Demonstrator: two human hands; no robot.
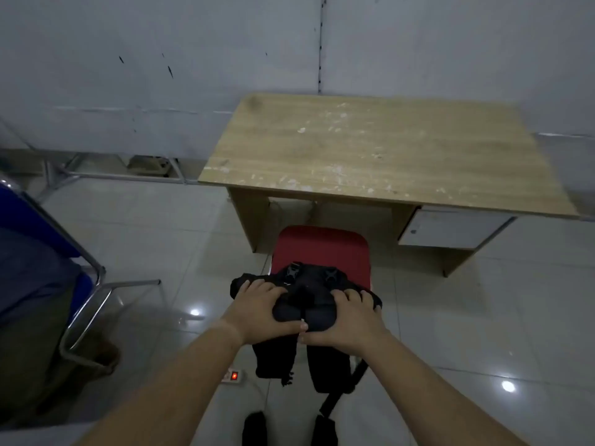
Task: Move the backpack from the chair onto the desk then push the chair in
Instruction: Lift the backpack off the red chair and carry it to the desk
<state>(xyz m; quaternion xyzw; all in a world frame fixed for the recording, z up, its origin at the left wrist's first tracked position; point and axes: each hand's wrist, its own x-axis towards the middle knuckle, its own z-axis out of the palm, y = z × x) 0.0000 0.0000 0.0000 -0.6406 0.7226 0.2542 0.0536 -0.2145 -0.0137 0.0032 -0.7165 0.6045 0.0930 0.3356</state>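
**Backpack gripped, not yet on the desk**

Both hands were clamped on the top of the black backpack (306,304): the left hand (257,309) closed over its left shoulder, the right hand (349,320) over its right, thumbs almost meeting at the middle. Below the grip the straps hung loose toward the floor. Just beyond the grip lay the red seat of the chair (322,249), which the bag's far end overlapped; whether the bag rested on it or was already lifted could not be told. Farther beyond stood the desk (370,152), its top bare. By this showing, the carry to the desk remained to be done, and the chair, only partly under the desk, remained to be pushed in.
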